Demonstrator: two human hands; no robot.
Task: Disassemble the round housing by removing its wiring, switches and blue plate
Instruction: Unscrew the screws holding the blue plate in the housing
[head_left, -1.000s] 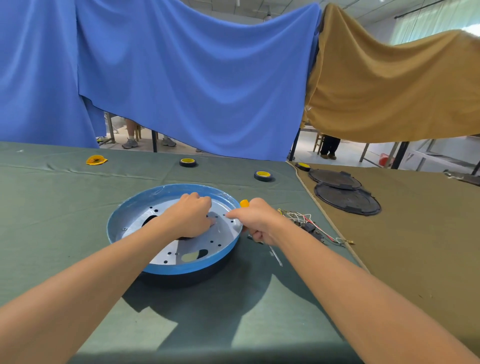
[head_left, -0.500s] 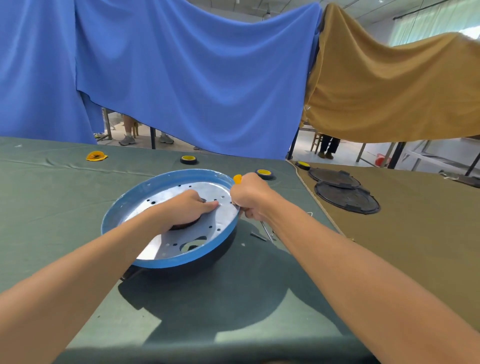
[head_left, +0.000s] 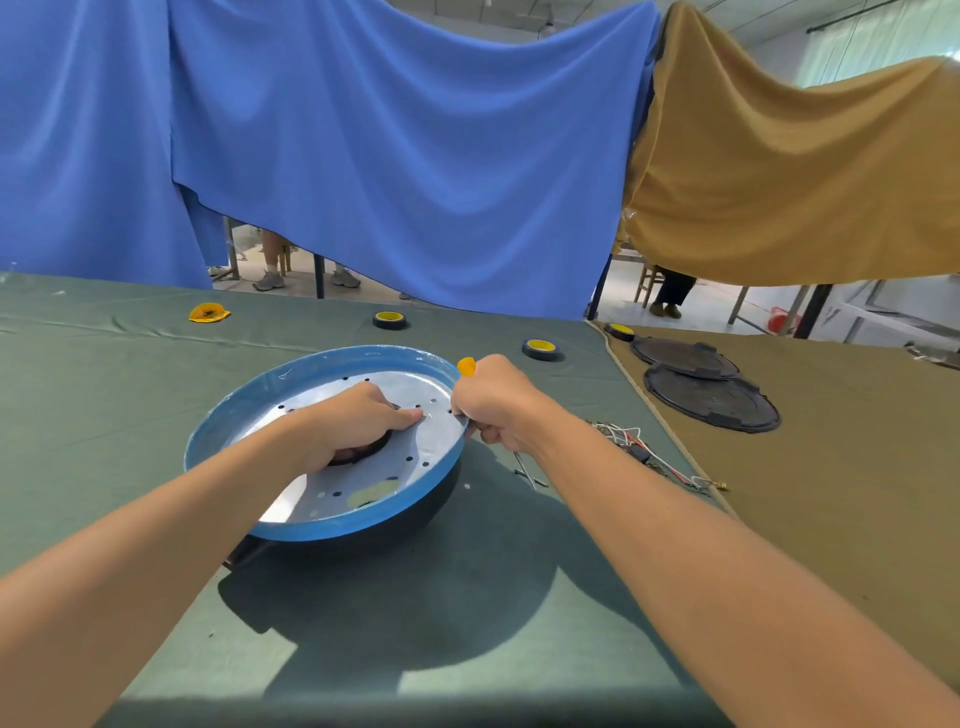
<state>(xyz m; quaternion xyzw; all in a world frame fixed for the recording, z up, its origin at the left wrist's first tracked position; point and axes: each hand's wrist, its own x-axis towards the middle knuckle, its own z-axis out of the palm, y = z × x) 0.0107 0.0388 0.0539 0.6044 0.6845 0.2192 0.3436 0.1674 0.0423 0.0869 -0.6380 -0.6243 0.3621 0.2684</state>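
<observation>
Blue-rimmed plate (head_left: 291, 512) sits tilted on the dark housing (head_left: 415, 525) on the green table (head_left: 104, 415). Left hand (head_left: 358, 421) hooks fingers into its centre hole; right hand (head_left: 493, 402) clenches a yellow-handled tool (head_left: 466, 366) at the rim.

A table under a dark green cloth (head_left: 104, 415) carries the round housing (head_left: 415, 525) near its middle, and beyond that a flat yellow piece (head_left: 209, 313) and two yellow-cored tape rolls (head_left: 389, 319) (head_left: 540, 348) lie well apart along the far side. Just right of the housing lie a few small metal pieces (head_left: 527, 470) and a tangle of loose wiring (head_left: 639, 447) near the cloth's edge. The adjoining table under a brown cloth (head_left: 831, 493) bears a third tape roll (head_left: 619, 331) and two overlapping black round covers (head_left: 711, 397).
</observation>
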